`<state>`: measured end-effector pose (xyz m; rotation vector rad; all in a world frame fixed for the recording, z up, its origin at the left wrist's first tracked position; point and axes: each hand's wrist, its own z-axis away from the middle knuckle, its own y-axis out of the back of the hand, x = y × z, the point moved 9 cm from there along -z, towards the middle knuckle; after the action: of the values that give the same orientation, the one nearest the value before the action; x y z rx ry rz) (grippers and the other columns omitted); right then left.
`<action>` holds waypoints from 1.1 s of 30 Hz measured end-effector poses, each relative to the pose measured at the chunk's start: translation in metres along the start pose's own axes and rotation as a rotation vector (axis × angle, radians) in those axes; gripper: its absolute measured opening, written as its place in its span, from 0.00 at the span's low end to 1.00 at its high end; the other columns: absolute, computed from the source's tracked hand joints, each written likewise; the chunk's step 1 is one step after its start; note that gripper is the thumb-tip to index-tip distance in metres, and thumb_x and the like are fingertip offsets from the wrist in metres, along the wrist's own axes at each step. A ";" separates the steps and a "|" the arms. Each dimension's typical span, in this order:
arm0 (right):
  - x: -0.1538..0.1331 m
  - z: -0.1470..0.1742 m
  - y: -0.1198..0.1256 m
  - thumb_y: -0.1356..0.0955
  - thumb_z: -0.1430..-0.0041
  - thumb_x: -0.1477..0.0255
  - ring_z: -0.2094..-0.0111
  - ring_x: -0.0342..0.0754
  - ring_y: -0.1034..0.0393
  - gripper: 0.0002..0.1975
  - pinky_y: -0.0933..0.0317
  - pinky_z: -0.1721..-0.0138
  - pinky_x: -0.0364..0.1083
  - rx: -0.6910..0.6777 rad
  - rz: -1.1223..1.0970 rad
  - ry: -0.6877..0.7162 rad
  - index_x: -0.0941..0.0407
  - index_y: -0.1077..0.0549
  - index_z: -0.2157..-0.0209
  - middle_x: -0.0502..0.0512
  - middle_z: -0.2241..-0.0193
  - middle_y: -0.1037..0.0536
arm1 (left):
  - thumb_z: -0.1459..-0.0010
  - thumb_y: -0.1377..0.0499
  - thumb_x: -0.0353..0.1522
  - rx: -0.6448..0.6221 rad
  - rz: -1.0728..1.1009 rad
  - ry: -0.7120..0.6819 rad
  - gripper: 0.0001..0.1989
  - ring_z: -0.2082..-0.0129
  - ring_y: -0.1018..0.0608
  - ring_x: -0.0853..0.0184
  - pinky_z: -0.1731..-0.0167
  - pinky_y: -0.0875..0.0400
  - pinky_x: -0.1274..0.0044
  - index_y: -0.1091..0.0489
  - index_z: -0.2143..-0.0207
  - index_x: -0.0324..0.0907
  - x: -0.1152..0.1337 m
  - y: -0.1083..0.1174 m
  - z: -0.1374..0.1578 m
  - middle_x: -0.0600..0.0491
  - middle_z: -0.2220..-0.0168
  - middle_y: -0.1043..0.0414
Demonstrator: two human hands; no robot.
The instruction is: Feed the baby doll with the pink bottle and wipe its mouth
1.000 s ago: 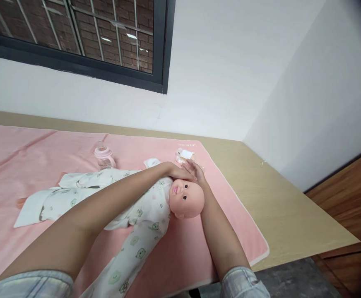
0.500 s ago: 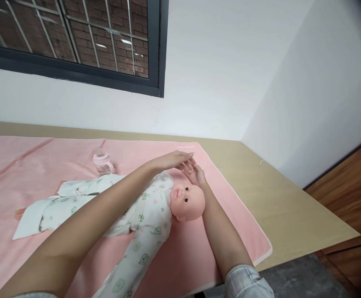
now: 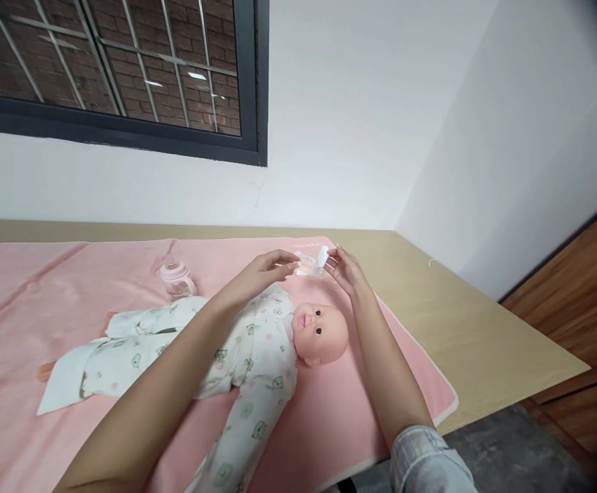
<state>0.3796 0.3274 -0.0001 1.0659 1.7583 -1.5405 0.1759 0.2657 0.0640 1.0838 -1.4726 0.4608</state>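
Beyond the baby doll's head, both hands are at a small, pale plastic packet [image 3: 307, 264], partly see-through, with a raised white flap or sheet [image 3: 322, 256] at its right end. My left hand [image 3: 268, 271] pinches the packet's left edge between thumb and fingers. On the other side, my right hand [image 3: 347, 269] has its fingertips on the white piece, the other fingers loosely curled. The baby doll [image 3: 329, 332] lies face up below my hands, in a white printed outfit [image 3: 257, 342]. My left forearm crosses over its body and hides part of it.
A pink baby bottle [image 3: 176, 279] with a handle stands beyond the doll's legs. Under everything lies a pink blanket [image 3: 324, 424] on a tan tabletop [image 3: 457, 342]. A white wall [image 3: 339, 137] and a barred window [image 3: 175, 75] rise behind.
My hands, earlier close together with the fingers overlapping, have moved apart, and the packet now shows between them. The doll and bottle appear slightly shifted as the view moved.
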 end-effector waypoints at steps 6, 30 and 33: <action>-0.036 0.041 -0.073 0.21 0.61 0.62 0.72 0.40 0.30 0.15 0.32 0.67 0.41 -0.213 0.297 0.076 0.56 0.25 0.76 0.48 0.74 0.24 | 0.44 0.37 0.43 -0.009 -0.058 -0.059 0.27 0.43 0.31 0.58 0.47 0.34 0.70 0.36 0.45 0.43 0.003 0.003 0.008 0.46 0.40 0.37; -0.064 0.098 -0.129 0.26 0.48 0.67 0.63 0.44 0.29 0.05 0.32 0.64 0.43 -0.436 0.679 0.295 0.52 0.20 0.67 0.52 0.66 0.24 | 0.47 0.34 0.41 -0.246 -0.118 -0.145 0.13 0.72 0.29 0.69 0.72 0.38 0.79 0.24 0.71 0.40 0.027 0.008 0.032 0.55 0.72 0.29; -0.054 0.095 -0.127 0.26 0.47 0.65 0.62 0.44 0.28 0.08 0.32 0.62 0.44 -0.439 0.696 0.249 0.52 0.20 0.66 0.53 0.64 0.23 | 0.48 0.34 0.39 -0.144 -0.126 -0.219 0.10 0.68 0.27 0.67 0.67 0.34 0.78 0.22 0.70 0.42 0.034 0.014 0.032 0.54 0.68 0.29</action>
<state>0.2923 0.2213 0.0951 1.4610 1.5259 -0.5910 0.1507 0.2346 0.0918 1.1313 -1.5911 0.1479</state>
